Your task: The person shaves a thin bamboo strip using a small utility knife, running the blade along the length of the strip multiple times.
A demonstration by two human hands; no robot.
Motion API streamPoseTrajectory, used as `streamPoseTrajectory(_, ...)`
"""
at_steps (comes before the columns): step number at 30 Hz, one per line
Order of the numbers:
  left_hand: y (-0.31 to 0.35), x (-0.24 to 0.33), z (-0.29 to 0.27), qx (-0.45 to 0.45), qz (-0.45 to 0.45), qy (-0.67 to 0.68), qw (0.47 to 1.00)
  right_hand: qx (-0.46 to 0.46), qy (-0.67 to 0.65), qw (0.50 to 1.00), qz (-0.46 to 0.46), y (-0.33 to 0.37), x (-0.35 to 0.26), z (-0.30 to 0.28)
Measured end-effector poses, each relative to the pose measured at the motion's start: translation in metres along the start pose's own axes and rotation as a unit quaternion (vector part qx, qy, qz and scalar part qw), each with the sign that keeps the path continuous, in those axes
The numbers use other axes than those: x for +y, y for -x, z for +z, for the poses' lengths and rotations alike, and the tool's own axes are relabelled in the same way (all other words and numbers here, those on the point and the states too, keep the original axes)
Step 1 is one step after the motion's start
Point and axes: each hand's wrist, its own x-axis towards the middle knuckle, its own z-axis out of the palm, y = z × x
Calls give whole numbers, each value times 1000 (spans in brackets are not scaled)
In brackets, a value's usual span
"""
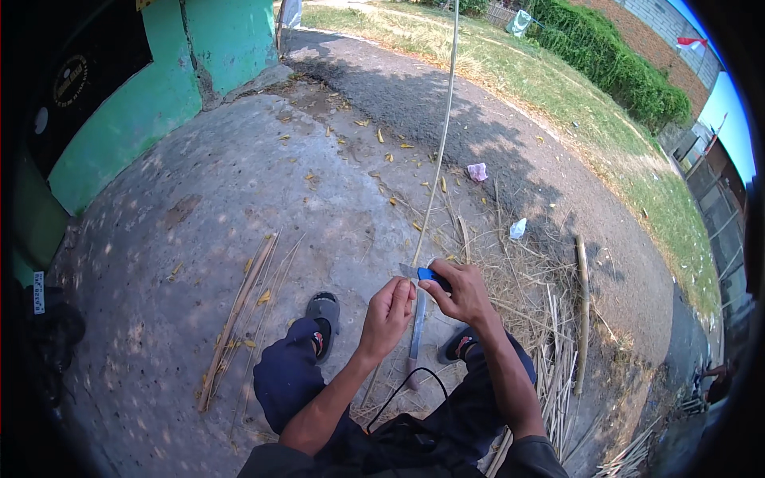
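Note:
A long, thin, pale bamboo strip (444,135) stretches away from my hands toward the top of the head view. My left hand (387,317) is closed, with thumb and fingers pinched on the strip near its close end. In my right hand (462,295) is a blue-handled utility knife (430,276), its blade pointing left against the strip, just beyond my left fingertips. The exact contact of edge and strip is too small to make out. Below the hands, a machete (418,325) lies on the ground between my feet, its handle toward me.
Split bamboo pieces (239,323) lie on the concrete at left. To the right are a pile of thin strips (554,374), a bamboo pole (582,311) and scattered shavings. Farther off lie a pink wrapper (477,172) and a white one (518,229). A green wall (127,151) stands far left.

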Motion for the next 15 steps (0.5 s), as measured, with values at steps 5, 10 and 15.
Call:
streamPoseTrajectory(5, 2, -4, 7, 58, 85, -170, 980, 31, 13, 998, 45, -4, 9, -5)
streamPoseTrajectory(10, 16, -9, 23, 42, 73, -225, 971, 125, 6, 989, 84, -10, 39, -28)
streamPoseTrajectory(15, 21, -15, 29, 13, 76, -255, 964, 210, 44, 970, 116, -15, 54, -52)
